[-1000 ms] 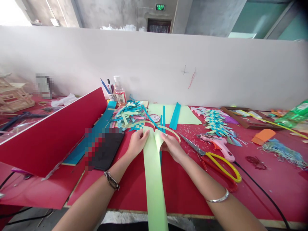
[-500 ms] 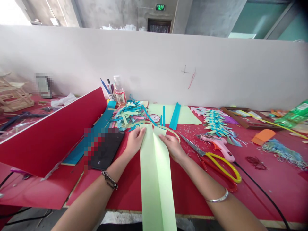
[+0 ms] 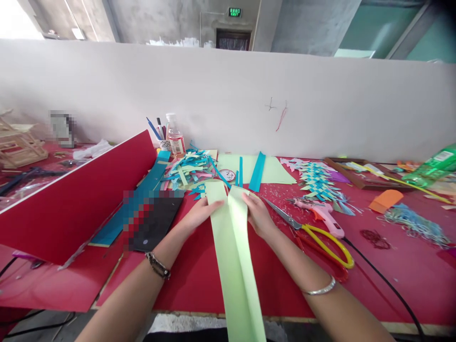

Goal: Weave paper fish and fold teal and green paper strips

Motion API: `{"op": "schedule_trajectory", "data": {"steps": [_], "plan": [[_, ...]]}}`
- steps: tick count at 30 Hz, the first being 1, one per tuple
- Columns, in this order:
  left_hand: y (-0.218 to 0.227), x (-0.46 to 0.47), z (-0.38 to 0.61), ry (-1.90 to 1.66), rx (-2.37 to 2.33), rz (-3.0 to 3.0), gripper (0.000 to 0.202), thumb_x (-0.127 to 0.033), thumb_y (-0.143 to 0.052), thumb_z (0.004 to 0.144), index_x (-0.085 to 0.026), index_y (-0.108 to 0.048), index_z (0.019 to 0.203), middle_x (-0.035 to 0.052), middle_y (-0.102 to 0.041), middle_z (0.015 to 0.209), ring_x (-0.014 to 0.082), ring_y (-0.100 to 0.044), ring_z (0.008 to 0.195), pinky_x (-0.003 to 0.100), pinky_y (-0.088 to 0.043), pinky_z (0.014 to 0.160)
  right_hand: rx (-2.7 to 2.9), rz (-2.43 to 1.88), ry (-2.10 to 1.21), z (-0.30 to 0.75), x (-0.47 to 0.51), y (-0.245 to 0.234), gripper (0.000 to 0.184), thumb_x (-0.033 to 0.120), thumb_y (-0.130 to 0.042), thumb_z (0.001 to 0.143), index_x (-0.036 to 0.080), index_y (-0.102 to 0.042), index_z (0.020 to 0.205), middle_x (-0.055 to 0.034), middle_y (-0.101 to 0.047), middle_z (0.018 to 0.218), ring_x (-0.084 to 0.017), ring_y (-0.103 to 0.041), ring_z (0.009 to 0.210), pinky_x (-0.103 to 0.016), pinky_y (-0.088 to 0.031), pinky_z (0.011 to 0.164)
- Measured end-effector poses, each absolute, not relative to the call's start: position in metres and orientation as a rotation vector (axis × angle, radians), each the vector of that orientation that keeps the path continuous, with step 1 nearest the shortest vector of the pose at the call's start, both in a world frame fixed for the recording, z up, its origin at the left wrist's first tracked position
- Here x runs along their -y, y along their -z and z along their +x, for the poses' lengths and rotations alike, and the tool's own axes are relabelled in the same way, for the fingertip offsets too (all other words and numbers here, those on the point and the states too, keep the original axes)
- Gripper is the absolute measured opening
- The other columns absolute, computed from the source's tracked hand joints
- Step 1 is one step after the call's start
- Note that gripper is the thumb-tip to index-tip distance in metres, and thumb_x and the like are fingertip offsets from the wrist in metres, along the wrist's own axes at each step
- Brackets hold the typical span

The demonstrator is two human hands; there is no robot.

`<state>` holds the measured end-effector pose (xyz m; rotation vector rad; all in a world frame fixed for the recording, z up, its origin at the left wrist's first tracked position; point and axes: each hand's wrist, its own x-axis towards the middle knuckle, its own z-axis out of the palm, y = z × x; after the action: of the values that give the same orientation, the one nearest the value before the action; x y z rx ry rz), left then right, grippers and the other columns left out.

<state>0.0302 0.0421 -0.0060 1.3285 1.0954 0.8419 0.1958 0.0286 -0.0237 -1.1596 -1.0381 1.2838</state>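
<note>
A long pale green paper sheet (image 3: 230,266), creased lengthwise and split at its far end, hangs over the table's front edge towards me. My left hand (image 3: 204,211) is closed on its left edge, the thumb lying on top. My right hand (image 3: 259,213) grips the right flap near the far end, fingers partly behind the paper. Just beyond lie a heap of cut paper strips (image 3: 192,168) and a round floral disc (image 3: 226,175). Scissors with yellow and red handles (image 3: 297,223) rest right of my right hand.
A pink glue gun (image 3: 324,213) with a black cord lies to the right, near a woven paper piece (image 3: 316,180). A black phone (image 3: 160,223) and an upright red board (image 3: 89,190) stand left. A bottle (image 3: 175,135) is at the back by the white partition (image 3: 228,90).
Both hands have slid slightly nearer along the paper, and the gap at its far end is wider. The sheet's near end has shifted right.
</note>
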Motion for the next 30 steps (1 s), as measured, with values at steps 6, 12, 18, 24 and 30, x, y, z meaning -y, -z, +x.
{"op": "schedule_trajectory", "data": {"steps": [6, 12, 18, 24, 30], "plan": [[0.016, -0.046, 0.034, -0.793, -1.136, 1.515, 0.035, -0.038, -0.055, 0.064, -0.009, -0.063, 0.082, 0.0081, -0.067, 0.076, 0.0215, -0.061, 0.067, 0.028, -0.048, 0.057, 1.041, -0.958, -1.536, 0.191, -0.024, 0.017, 0.049, 0.061, -0.049, 0.066, 0.023, -0.052, 0.097, -0.0013, -0.057, 0.08, -0.014, -0.056, 0.069, -0.028, -0.045, 0.065], [0.018, -0.039, 0.038, -0.817, -1.205, 1.724, 0.026, -0.027, -0.055, 0.06, -0.01, -0.064, 0.077, 0.0031, -0.064, 0.066, 0.0193, -0.058, 0.065, 0.022, -0.043, 0.052, 1.254, -1.177, -1.292, 0.178, -0.014, 0.015, 0.07, 0.046, -0.062, 0.062, 0.025, -0.03, 0.12, -0.0049, -0.045, 0.107, -0.019, -0.047, 0.1, -0.031, -0.041, 0.082], [0.012, -0.03, 0.04, -0.85, -1.322, 1.916, 0.019, -0.023, -0.05, 0.061, -0.012, -0.062, 0.069, 0.0003, -0.058, 0.057, 0.0123, -0.049, 0.054, 0.018, -0.033, 0.046, 1.368, -1.284, -1.055, 0.171, -0.01, 0.016, 0.053, 0.036, -0.054, 0.068, 0.023, -0.034, 0.115, -0.0065, -0.04, 0.11, -0.018, -0.04, 0.107, -0.033, -0.039, 0.086], [0.008, -0.025, 0.043, -0.798, -1.329, 2.02, 0.015, -0.017, -0.045, 0.061, -0.013, -0.059, 0.063, 0.0007, -0.057, 0.056, 0.0114, -0.047, 0.052, 0.019, -0.032, 0.048, 1.622, -1.271, -0.807, 0.171, -0.005, 0.016, 0.043, 0.04, -0.058, 0.065, 0.022, -0.048, 0.103, -0.0043, -0.045, 0.104, -0.021, -0.042, 0.106, -0.037, -0.033, 0.092], [0.012, -0.028, 0.042, -0.787, -1.425, 2.054, 0.016, -0.022, -0.045, 0.064, -0.013, -0.058, 0.062, -0.0018, -0.049, 0.05, 0.0095, -0.04, 0.047, 0.019, -0.024, 0.044, 1.417, -1.389, -0.671, 0.175, -0.011, 0.018, 0.044, 0.036, -0.047, 0.071, 0.021, -0.04, 0.111, -0.0087, -0.042, 0.109, -0.022, -0.043, 0.104, -0.039, -0.04, 0.085]]}}
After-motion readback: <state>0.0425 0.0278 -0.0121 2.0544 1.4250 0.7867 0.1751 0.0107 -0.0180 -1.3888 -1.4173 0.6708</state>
